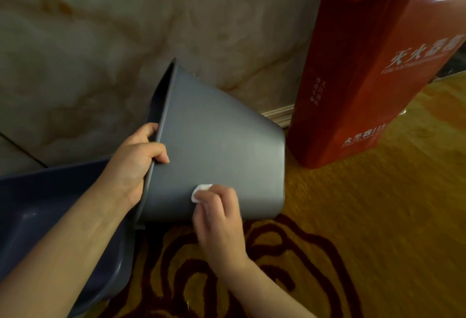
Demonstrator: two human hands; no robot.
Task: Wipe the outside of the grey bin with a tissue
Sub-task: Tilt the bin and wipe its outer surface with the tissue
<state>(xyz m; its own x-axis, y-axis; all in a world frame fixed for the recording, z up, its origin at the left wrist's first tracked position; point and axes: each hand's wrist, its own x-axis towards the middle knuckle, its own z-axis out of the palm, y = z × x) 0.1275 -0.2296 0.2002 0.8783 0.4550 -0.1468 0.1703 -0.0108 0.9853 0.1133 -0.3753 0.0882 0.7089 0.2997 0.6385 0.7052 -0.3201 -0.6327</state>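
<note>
- Head view: the bin (pixel 216 138) is tipped onto its side over the carpet (pixel 378 229). Its open mouth faces left and its base points right, towards the red box (pixel 365 85). The long axis runs from the rim at the left to the base at the right, dropping slightly.
- Head view: the left hand (pixel 133 164) grips the rim. The thumb lies on the outer wall and the fingers curl over the edge into the mouth. It holds the bin at this tilt. I cannot tell whether the base rests on the carpet.
- Head view: the right hand (pixel 219 219) pinches a small folded tissue (pixel 201 192) in its curled fingers and presses it against the bin's outer wall. The tissue sits low on the near side, closer to the rim than to the base.
- Head view: most of the visible wall lies up and to the right of the tissue, so I judge the next stroke runs along the axis towards the base. The right hand is the nearer one for that, and the left can turn the bin to bring hidden sides round.
- Head view: a blue tub (pixel 50 217) sits under the left forearm, just beside the bin's rim.
</note>
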